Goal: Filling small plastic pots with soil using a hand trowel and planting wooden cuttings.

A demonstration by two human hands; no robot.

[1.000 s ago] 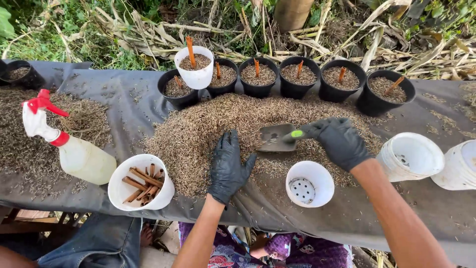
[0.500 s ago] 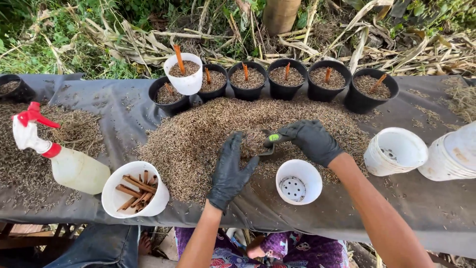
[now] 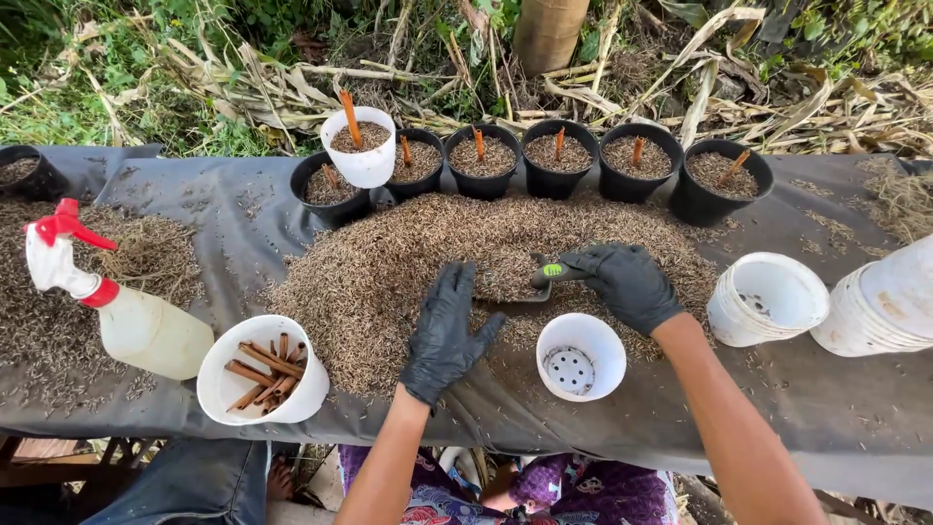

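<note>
Both my hands wear black gloves. My right hand grips the green-tipped handle of a small dark trowel, whose blade is heaped with husks in the big husk pile. My left hand lies flat on the pile, fingers spread, pressing husks against the blade's left side. An empty white pot with a holed bottom stands just in front of the trowel, between my hands.
A row of black pots and one white pot, filled and holding brown sticks, lines the far edge. A white pot of cinnamon-like sticks and a spray bottle stand left. Stacked white pots and another white pot stand right.
The trowel has gone from lifted above the pile down into the husks and filled. My left hand has slid up against its blade. The camera has moved closer.
</note>
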